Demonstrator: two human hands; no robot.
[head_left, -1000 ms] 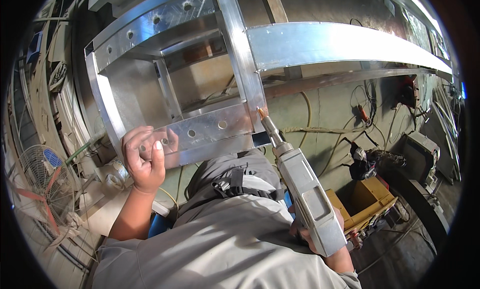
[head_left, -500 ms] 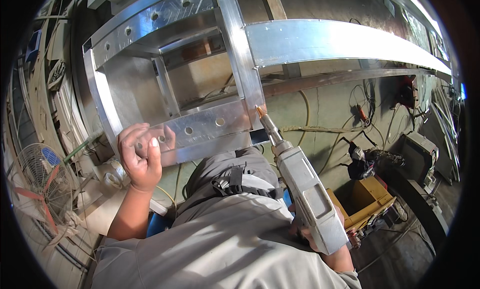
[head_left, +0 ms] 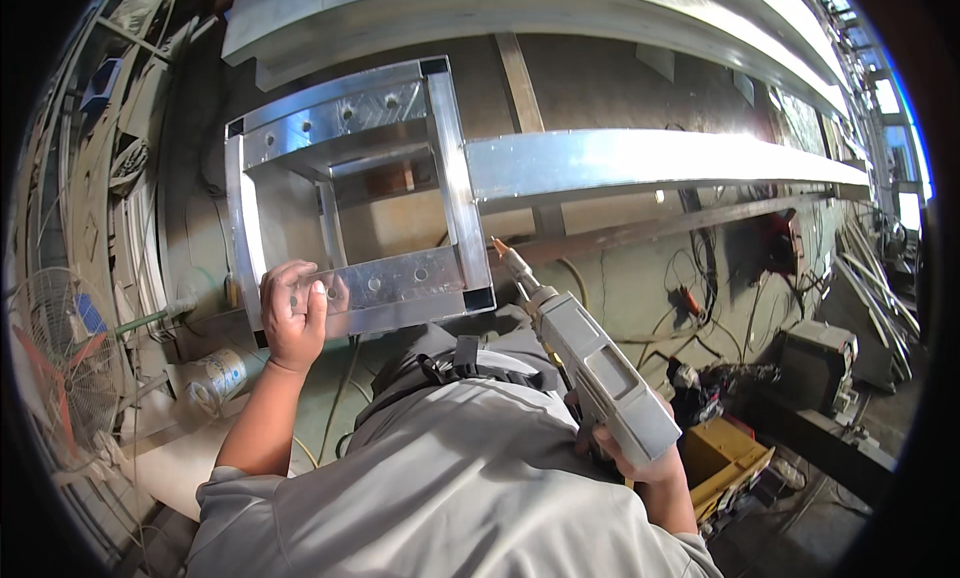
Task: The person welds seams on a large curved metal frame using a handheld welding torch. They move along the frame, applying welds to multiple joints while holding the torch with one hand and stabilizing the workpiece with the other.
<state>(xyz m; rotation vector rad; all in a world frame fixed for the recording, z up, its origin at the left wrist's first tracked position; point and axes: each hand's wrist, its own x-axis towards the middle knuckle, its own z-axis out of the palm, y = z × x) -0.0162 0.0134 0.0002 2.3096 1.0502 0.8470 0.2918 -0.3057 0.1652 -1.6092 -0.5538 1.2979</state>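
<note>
In front of me stands a shiny metal frame [head_left: 462, 203], boxy, with round holes along its near and far rails. My left hand [head_left: 294, 316] is closed on the left part of the near rail, fingers bent against the metal and thumb raised. My right hand [head_left: 640, 453] grips a grey handheld laser welding gun [head_left: 595, 363] from below; its body partly hides the fingers. The gun's copper-coloured nozzle tip [head_left: 498, 246] points at the frame's right upright, just beside its outer edge. Whether tip and metal touch, I cannot tell.
A long bright metal beam [head_left: 660, 166] runs right from the frame. Larger metal beams [head_left: 480, 16] lie at the back. A fan [head_left: 68, 353] and a bucket [head_left: 213, 376] stand at left. At right are a yellow box [head_left: 728, 456], cables [head_left: 700, 248] and a grey machine [head_left: 818, 356].
The view has shifted, with more showing at the back. The nozzle tip has moved from the right upright's near end to beside its outer edge. My left hand stays on the near rail.
</note>
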